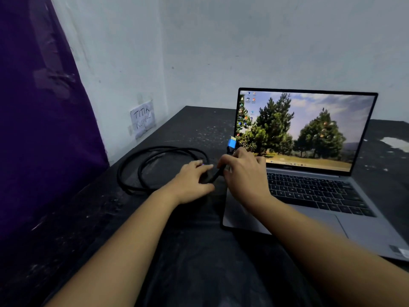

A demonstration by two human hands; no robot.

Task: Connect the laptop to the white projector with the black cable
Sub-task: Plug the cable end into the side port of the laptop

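A grey laptop [309,191] stands open on the dark table [194,125], its screen showing trees. Left of it lies a black cable [141,165] in a loose coil. My right hand [245,171] is closed around the cable just below its blue plug [232,144], which points up beside the laptop's left edge. My left hand [194,182] rests on the cable's coil with fingers bent over it, close to the right hand. No white projector is in view.
A purple cloth [39,129] hangs at the left. A paper note [142,120] is taped to the pale wall behind the coil. White scuffs mark the table at the far right [396,142].
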